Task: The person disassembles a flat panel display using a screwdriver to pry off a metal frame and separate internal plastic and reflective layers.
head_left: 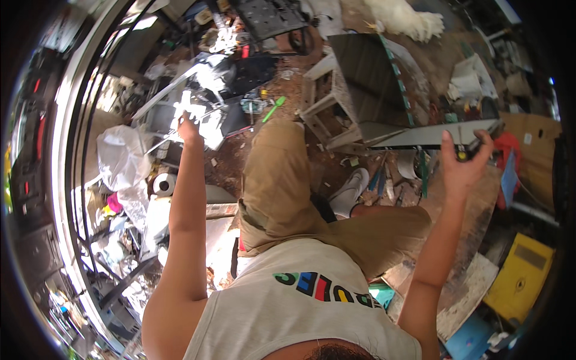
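My left hand [188,129] is stretched out to the left, its fingers closed at a pile of grey metal and plastic parts [165,117]. Strong glare hides what they grip. On the right, my right hand [463,167] curls round a screwdriver [462,155] with a black and yellow handle, seen nearly end-on. Just beyond that hand lies a long grey panel [432,135]. A large dark flat panel [372,78] adjoins it, leaning by a whitish wooden stool [327,102].
A green brush-like tool [274,108] lies on the dirt floor. Several hand tools [384,180] lie near my shoe [354,186]. Clear plastic bags [123,156] and a white roll [163,184] sit left. A yellow case [519,277] stands lower right. A white animal [405,19] is at the far side.
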`<act>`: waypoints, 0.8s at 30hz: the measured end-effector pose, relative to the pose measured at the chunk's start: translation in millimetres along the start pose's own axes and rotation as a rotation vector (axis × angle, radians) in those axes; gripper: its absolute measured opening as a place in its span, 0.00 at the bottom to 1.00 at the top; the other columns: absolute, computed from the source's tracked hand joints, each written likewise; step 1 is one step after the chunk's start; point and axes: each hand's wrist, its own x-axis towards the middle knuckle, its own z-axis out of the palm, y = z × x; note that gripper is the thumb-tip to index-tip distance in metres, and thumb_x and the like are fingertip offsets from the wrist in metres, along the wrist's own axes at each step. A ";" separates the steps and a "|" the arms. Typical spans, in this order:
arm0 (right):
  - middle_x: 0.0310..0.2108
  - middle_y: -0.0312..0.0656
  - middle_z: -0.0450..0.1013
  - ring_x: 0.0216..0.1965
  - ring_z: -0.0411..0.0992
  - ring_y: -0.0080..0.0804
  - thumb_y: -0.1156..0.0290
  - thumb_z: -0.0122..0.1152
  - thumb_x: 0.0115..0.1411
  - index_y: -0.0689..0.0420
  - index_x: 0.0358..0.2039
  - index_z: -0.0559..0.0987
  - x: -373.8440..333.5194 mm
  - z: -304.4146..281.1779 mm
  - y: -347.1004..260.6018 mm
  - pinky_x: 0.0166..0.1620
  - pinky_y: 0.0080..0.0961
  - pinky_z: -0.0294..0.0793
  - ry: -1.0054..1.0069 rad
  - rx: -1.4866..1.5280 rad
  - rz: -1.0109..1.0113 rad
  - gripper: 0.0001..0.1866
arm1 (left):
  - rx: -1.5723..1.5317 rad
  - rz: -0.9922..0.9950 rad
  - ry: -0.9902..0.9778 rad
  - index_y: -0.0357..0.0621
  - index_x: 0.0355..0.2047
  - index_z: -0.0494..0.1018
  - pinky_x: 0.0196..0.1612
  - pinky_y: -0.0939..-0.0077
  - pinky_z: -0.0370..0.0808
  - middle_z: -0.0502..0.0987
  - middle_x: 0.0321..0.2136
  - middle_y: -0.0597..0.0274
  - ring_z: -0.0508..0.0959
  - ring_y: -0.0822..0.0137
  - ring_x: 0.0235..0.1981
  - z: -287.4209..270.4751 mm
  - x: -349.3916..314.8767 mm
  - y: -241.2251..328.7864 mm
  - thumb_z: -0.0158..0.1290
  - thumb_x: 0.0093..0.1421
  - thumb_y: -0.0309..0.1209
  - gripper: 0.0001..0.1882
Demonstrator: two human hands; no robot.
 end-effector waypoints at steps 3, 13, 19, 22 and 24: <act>0.39 0.46 0.72 0.37 0.73 0.37 0.58 0.80 0.44 0.58 0.48 0.69 -2.3 -2.6 2.8 0.43 0.33 0.73 -0.029 -0.001 0.037 0.36 | 0.349 -0.195 -0.732 0.43 0.60 0.63 0.53 0.64 0.71 0.72 0.54 0.55 0.73 0.61 0.51 124.0 -108.4 3.4 0.54 0.63 0.49 0.32; 0.41 0.43 0.68 0.40 0.70 0.34 0.65 0.78 0.45 0.59 0.49 0.66 -4.9 -19.1 30.5 0.46 0.30 0.71 0.078 0.117 0.066 0.35 | 1.047 -0.368 -1.225 0.31 0.54 0.68 0.35 0.72 0.81 0.75 0.45 0.48 0.82 0.60 0.36 325.8 -223.7 -73.0 0.60 0.56 0.55 0.39; 0.47 0.44 0.64 0.49 0.65 0.33 0.68 0.75 0.49 0.59 0.49 0.65 -18.4 -45.7 67.9 0.54 0.32 0.65 0.156 0.206 0.109 0.32 | 0.833 -0.349 -1.121 0.28 0.40 0.73 0.24 0.72 0.78 0.77 0.33 0.57 0.79 0.64 0.27 335.2 -228.4 -101.7 0.62 0.58 0.45 0.27; 0.48 0.44 0.63 0.50 0.64 0.34 0.67 0.75 0.50 0.59 0.50 0.65 -24.9 -54.3 77.8 0.55 0.32 0.64 0.166 0.225 0.164 0.32 | 0.708 -0.280 -1.059 0.30 0.42 0.73 0.26 0.72 0.79 0.76 0.30 0.61 0.79 0.65 0.27 334.7 -239.8 -110.3 0.60 0.60 0.42 0.23; 0.48 0.44 0.63 0.50 0.64 0.34 0.66 0.74 0.51 0.59 0.51 0.65 -28.3 -60.3 79.9 0.55 0.32 0.64 0.165 0.154 0.200 0.32 | 0.547 -0.289 -1.022 0.34 0.45 0.73 0.29 0.71 0.80 0.76 0.32 0.60 0.79 0.65 0.29 338.9 -241.1 -115.6 0.58 0.61 0.41 0.21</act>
